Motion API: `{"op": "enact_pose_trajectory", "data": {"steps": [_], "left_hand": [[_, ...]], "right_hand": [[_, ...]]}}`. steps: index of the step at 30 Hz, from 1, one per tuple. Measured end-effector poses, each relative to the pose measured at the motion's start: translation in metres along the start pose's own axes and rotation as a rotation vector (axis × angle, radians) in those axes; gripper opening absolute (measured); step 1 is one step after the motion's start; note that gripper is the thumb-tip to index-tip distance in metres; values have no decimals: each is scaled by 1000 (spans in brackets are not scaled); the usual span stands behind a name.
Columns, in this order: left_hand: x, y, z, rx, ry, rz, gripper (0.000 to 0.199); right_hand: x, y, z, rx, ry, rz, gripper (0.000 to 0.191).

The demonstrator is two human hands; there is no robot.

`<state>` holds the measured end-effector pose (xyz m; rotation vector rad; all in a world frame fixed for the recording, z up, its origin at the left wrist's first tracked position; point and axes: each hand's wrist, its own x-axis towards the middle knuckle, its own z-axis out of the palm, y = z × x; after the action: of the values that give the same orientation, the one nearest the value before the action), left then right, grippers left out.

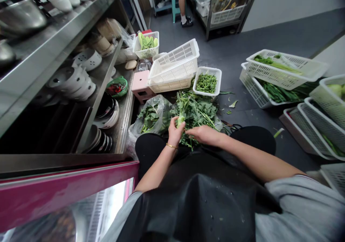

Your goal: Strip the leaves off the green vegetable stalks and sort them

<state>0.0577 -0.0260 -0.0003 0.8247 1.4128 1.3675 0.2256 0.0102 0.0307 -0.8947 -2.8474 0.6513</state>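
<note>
Between my knees, my left hand (176,131) is wrapped round a thick pale green stalk (180,119) with leaves at its top. Close on its right is my right hand (202,134), its fingers pinched together near the stalk's lower end; what they grip is too small to make out. Beneath and beyond both hands lies a heap of leafy greens (201,109). A clear plastic bag (161,107) of greens is on the left. Just past the heap, a small white basket (198,87) holds cut green pieces.
Empty white baskets (175,67) rest by a pink stool (140,85). Metal shelves (107,80) with bowls run along the left. Stacked vegetable baskets (287,69) stand at right. Another person's leg (183,1) shows at the back. Scraps lie on the grey floor (234,119).
</note>
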Motion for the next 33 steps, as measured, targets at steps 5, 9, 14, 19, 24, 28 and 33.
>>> {"op": "enact_pose_trajectory", "data": {"steps": [5,9,14,19,24,28,33], "left_hand": [[-7,0,-8,319,84,297,48],[-11,-1,-7,568,70,365,47],[-13,2,-1,218,-87,77,53],[-20,14,4,-200,-363,-256,58],[-12,31,-8,-314,-403,-232,57],[-11,37,-11,-279,-349,-181,63],[-23,36,-7,-353,-452,-252,59]], "right_hand": [[22,20,-26,587,149,454,37],[45,17,-27,743,290,514,19],[34,-7,-5,39,461,101,15],[-1,-4,-7,-281,292,-231,22],[-25,11,-31,-137,27,-74,28],[-19,7,-49,185,94,273,31],[15,-4,-59,886,283,435,21]]}}
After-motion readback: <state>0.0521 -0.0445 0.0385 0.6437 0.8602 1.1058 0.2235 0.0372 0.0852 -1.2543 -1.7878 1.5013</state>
